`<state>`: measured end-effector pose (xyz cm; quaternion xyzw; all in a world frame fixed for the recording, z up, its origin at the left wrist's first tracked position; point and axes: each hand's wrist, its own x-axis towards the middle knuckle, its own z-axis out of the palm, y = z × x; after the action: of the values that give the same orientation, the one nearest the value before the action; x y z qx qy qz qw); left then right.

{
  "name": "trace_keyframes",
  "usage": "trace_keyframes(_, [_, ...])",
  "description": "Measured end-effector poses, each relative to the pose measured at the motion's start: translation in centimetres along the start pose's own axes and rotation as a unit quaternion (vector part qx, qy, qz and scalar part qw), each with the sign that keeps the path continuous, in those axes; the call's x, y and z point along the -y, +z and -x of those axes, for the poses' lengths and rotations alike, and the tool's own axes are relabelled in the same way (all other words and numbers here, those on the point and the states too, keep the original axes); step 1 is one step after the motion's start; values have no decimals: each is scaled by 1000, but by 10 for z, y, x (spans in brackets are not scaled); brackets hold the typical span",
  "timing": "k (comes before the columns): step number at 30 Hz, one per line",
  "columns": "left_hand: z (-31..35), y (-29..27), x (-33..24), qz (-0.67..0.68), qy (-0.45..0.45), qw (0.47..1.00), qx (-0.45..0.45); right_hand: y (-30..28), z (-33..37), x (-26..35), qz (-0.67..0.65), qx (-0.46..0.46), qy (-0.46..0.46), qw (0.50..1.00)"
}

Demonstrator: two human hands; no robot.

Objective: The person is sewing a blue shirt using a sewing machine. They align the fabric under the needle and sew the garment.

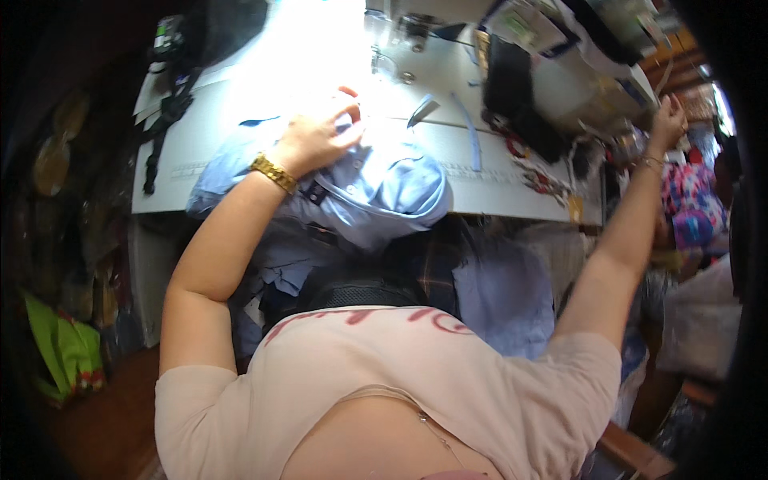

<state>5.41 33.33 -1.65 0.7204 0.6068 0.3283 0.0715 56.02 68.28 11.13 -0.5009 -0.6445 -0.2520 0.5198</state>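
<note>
A light blue buttoned shirt (376, 192) lies bunched on the white table, its front part hanging over the near edge. My left hand (316, 140), with a gold watch on the wrist, rests on it with curled fingers and thumb against the cloth. Strong glare washes out the fingertips and the cloth beyond them. Far out to the right, beyond the table's side, my right hand (670, 126) is raised at the end of a stretched arm. Its fingers are bunched together; whatever they may hold is too small to make out.
A ruler strip runs along the white table (512, 196). Blue fabric strips (468, 132), a black case (512, 96) and small tools (544, 182) lie on the right. A black strap (164, 128) lies on the left. More blue cloth (504, 292) hangs below the edge.
</note>
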Motion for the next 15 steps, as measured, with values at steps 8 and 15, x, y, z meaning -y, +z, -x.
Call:
trace_keyframes(8, [-22, -11, 21, 7, -132, 984, 118, -139, 167, 170, -18, 443, -202, 873])
trace_keyframes(15, [-38, -10, 41, 295, -101, 934, 173, -149, 210, 164, -116, 401, -58, 907])
